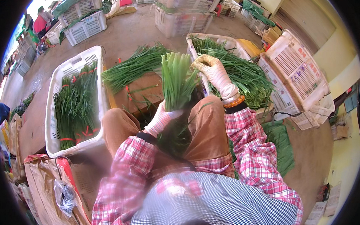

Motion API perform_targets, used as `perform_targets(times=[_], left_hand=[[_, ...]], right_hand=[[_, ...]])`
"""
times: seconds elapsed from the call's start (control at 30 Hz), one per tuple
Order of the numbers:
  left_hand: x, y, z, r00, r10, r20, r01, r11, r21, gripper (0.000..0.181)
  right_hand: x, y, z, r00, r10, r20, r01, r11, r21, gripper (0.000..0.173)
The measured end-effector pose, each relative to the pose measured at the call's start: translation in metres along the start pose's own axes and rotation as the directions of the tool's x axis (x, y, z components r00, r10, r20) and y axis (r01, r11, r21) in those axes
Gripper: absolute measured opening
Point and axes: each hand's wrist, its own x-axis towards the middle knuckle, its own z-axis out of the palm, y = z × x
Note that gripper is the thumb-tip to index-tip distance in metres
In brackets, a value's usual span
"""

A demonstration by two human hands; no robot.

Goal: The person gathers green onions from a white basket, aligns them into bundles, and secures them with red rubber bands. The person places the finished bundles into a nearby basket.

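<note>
My left hand [161, 119], in a pale striped glove, grips a bunch of long green leaves that look like chives [176, 81]. The bunch stands upright between my knees, its pale cut ends on top. My right hand [216, 74], also gloved, is raised just right of those ends. Its fingers curl towards the thumb beside some leaves; whether a leaf is pinched there, I cannot tell. Ahead, a loose pile of the same greens [136, 65] lies on a brown cardboard surface [147, 84]. Under and beyond my right wrist, more greens [241, 73] heap over a white crate [191, 48].
At left, a white plastic crate [50, 117] holds bundles tied with red bands [67, 139]. Stacked crates [297, 69] stand at right, more [182, 21] ahead. A brown paper sack [42, 182] lies lower left, green cloth [278, 147] lower right. A person [41, 22] sits far left.
</note>
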Motion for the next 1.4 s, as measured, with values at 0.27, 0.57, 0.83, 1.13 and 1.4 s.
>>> perform_targets(times=[0.27, 0.57, 0.83, 1.13, 1.4], left_hand=[[-0.005, 0.005, 0.013, 0.996, -0.015, 0.092, 0.025, 0.993, -0.115, 0.027], [-0.004, 0.009, 0.022, 0.997, -0.027, 0.072, 0.034, 0.995, -0.095, 0.025], [-0.001, 0.006, 0.008, 0.998, -0.009, 0.063, 0.009, 1.0, 0.011, 0.028], [0.008, -0.01, 0.011, 0.979, 0.166, -0.115, -0.163, 0.986, 0.037, 0.034], [0.023, -0.025, -0.012, 0.929, 0.257, -0.266, -0.283, 0.957, -0.06, 0.042]], right_hand=[[0.001, -0.04, -0.024, 0.926, -0.237, -0.293, 0.353, 0.819, 0.452, 0.008], [-0.02, -0.042, 0.037, 0.952, -0.303, -0.047, 0.171, 0.653, -0.737, 0.025], [-0.01, -0.023, 0.053, 0.889, -0.421, -0.181, 0.184, 0.691, -0.699, 0.018], [0.016, -0.057, 0.0, 0.834, -0.276, -0.478, 0.422, 0.877, 0.231, 0.006], [-0.083, -0.171, 0.017, 0.691, -0.337, 0.64, 0.707, 0.501, -0.499, 0.029]])
